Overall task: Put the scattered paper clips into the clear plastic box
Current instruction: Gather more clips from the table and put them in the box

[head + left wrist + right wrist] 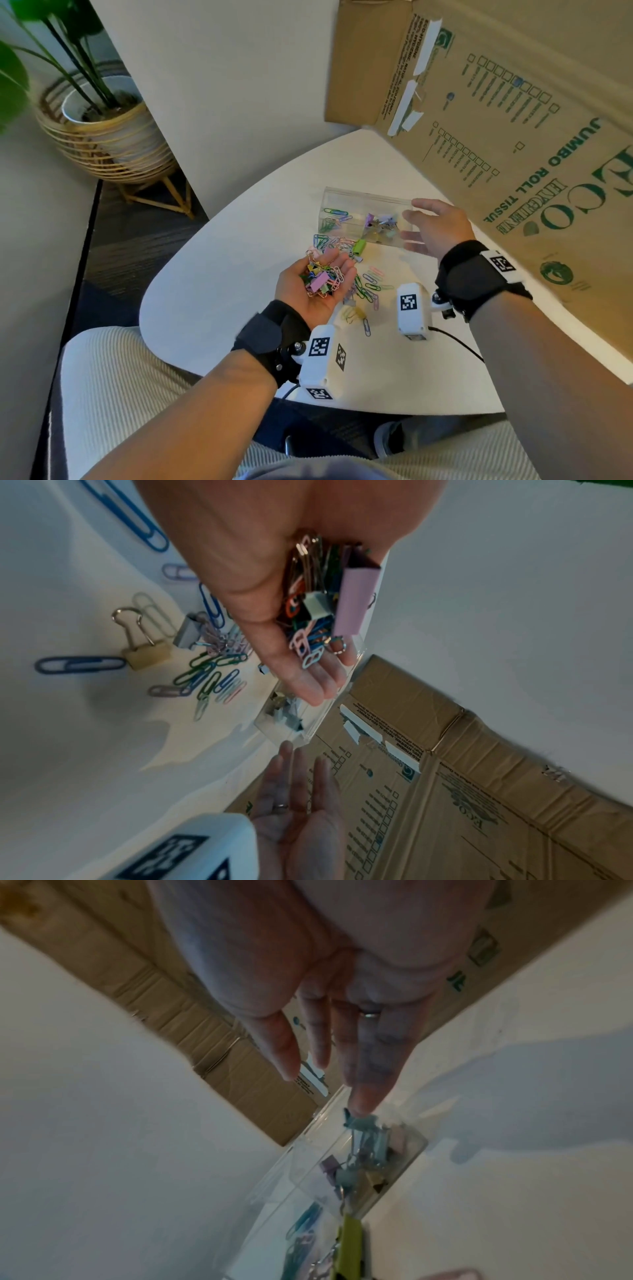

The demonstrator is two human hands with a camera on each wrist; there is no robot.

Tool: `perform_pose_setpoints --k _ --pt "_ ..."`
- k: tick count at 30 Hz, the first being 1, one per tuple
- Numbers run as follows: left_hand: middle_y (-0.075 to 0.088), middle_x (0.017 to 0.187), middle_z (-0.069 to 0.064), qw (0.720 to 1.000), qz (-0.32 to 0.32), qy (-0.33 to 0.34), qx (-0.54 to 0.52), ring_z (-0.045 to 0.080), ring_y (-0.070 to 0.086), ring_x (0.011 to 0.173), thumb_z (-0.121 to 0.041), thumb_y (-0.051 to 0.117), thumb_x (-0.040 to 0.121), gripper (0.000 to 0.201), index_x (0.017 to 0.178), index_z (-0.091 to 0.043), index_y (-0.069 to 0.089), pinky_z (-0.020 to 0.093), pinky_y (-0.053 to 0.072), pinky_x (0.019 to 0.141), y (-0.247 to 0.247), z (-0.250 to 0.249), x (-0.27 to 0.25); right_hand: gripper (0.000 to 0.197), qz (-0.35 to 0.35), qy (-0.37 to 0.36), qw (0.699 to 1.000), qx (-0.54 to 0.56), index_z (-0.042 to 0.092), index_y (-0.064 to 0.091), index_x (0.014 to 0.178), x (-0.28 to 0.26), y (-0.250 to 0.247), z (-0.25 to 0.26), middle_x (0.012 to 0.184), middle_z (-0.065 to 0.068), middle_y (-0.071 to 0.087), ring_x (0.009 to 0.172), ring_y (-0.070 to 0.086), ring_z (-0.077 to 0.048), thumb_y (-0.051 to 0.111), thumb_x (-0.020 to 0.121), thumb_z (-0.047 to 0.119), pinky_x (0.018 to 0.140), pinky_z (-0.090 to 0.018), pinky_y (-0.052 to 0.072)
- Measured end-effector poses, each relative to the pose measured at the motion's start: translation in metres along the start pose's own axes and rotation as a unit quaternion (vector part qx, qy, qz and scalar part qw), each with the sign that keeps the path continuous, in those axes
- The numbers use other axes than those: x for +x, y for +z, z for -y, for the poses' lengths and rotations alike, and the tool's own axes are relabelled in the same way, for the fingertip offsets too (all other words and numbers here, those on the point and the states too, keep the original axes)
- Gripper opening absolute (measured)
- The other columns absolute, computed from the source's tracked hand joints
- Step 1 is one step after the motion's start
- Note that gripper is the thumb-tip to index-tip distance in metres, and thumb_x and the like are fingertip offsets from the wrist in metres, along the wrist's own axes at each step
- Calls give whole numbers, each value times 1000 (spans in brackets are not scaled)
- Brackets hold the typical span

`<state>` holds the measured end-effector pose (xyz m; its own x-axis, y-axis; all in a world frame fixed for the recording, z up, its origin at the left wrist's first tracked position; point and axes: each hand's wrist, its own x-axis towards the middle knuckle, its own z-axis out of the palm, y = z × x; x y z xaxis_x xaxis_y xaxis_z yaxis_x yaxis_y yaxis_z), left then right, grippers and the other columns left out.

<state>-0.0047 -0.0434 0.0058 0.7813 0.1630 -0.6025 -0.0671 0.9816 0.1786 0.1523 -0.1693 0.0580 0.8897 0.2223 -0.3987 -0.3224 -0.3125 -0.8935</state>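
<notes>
My left hand (337, 262) is palm up above the white table (219, 281), fingers nearly straight, carrying a heap of coloured paper clips and binder clips (322, 279) in the palm. The left wrist view shows the heap (311, 610) with a pink binder clip (354, 599) on top. The clear plastic box (363, 193) lies just beyond, holding some clips. My right hand (421, 222) hovers open and empty over the box's right end (404, 1153). More paper clips (368, 287) lie scattered on the table between the hands.
A green binder clip (358, 246) lies against the box's near side, and a yellow one (358, 312) sits nearer me. A large cardboard box (513, 137) stands along the table's right side. A potted plant (102, 116) stands on the floor at far left.
</notes>
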Motion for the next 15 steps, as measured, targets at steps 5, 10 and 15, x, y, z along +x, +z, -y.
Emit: perform_pose_setpoints --k 5,10,15 --pt "70 85 19 1000 5 -1 -7 31 71 71 -25 35 97 38 96 2 61 42 59 69 -2 -1 1 24 -6 -94 991 -95 22 66 112 -20 3 -5 103 -4 70 78 67 -20 60 90 15 64 -31 57" --pt "70 86 20 1000 -2 0 3 32 71 70 -25 36 99 38 96 3 63 40 60 65 4 0 3 17 152 -218 945 -189 30 73 89 -50 17 -7 79 3 72 70 65 -9 67 87 13 69 -26 49" --pt "68 89 19 1000 -7 -14 25 32 69 71 -26 38 97 35 103 -1 61 35 59 60 5 0 0 21 254 -270 890 -267 27 77 95 -73 32 -9 108 5 71 70 55 3 75 80 13 70 -15 45"
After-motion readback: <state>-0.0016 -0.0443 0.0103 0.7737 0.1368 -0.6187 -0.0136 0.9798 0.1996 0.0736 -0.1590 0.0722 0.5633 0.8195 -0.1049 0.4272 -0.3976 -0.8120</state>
